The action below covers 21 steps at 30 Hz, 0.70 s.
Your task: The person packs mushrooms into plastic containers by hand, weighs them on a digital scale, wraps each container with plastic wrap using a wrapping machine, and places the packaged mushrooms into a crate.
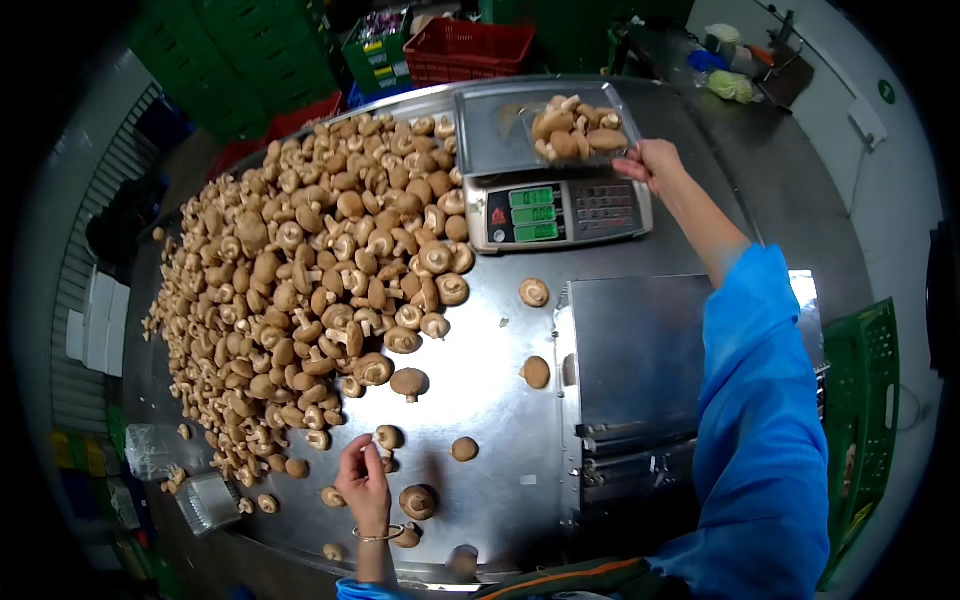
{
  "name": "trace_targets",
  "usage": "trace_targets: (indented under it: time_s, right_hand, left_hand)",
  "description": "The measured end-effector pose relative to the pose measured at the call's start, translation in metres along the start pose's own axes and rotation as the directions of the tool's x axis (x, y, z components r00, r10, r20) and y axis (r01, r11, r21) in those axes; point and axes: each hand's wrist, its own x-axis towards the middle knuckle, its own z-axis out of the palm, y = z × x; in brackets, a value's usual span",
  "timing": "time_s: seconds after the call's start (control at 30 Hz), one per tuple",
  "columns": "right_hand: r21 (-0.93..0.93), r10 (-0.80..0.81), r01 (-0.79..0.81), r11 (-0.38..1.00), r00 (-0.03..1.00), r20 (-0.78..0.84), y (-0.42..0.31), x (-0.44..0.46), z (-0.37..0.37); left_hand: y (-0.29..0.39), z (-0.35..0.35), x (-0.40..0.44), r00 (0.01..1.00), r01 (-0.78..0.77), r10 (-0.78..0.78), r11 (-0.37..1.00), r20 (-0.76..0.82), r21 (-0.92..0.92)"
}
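Note:
At the lower left of the head view, my left hand (pixel 365 487) has its fingers curled in, with the fingertips at the stem side of a small brown mushroom (pixel 389 436). Whether that mushroom is lifted off the table, I cannot tell. My right hand (pixel 652 166) reaches far forward and grips the near right corner of a clear plastic punnet (pixel 622 125). Several mushrooms (pixel 575 130) fill the punnet, which is over the right part of the scale's platform (pixel 485 135). Green digits light up the weighing scale's display (pixel 533 213).
A large heap of mushrooms (pixel 290 270) covers the table's left side. Loose ones, such as a mushroom (pixel 536 372), dot the steel table (pixel 490 350). A metal box-like unit (pixel 645 350) stands at right. Crates, one red (pixel 468 50) and one green (pixel 865 430), border the table.

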Motion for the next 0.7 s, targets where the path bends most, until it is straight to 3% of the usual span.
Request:
trace_targets:
  time_s: [0.1,0.17,0.27,0.43,0.53,0.57,0.6,0.63,0.7]
  right_hand:
    - [0.092,-0.026,0.011,0.996,0.986,0.164,-0.024,-0.074,-0.044]
    - [0.116,0.025,-0.047,0.992,0.983,0.184,-0.038,-0.129,-0.081]
    - [0.1,0.153,-0.17,0.98,0.975,0.161,-0.03,-0.2,-0.145]
    - [0.099,0.312,-0.325,0.941,0.942,0.126,0.007,-0.274,-0.242]
    - [-0.057,0.314,-0.309,0.949,0.939,0.141,0.011,-0.291,-0.275]
    - [-0.123,0.31,-0.293,0.948,0.938,0.157,0.008,-0.296,-0.281]
    - [-0.282,0.324,-0.278,0.918,0.937,0.132,0.0,-0.303,-0.282]
    - [-0.433,0.148,-0.093,0.896,0.984,0.096,0.004,-0.305,-0.295]
    - [-0.691,-0.234,0.248,0.679,0.965,0.116,0.014,-0.312,-0.332]
  left_hand:
    - [0.051,0.024,-0.007,0.987,-0.125,0.131,0.99,0.097,-0.065]
    - [0.098,0.047,-0.019,0.953,-0.228,0.232,0.973,0.193,-0.047]
    - [0.153,0.087,-0.048,0.827,-0.379,0.375,0.922,0.418,-0.076]
    - [0.173,0.16,-0.104,0.634,-0.583,0.579,0.793,0.513,-0.173]
    - [0.175,0.179,-0.131,0.614,-0.704,0.621,0.71,0.487,-0.017]
    - [0.173,0.179,-0.14,0.651,-0.68,0.58,0.732,0.489,0.038]
    - [0.172,0.176,-0.148,0.673,-0.686,0.568,0.719,0.475,0.112]
    - [0.17,0.17,-0.155,0.692,-0.688,0.557,0.7,0.46,0.189]
    - [0.159,0.152,-0.166,0.751,-0.659,0.525,0.625,0.399,0.418]
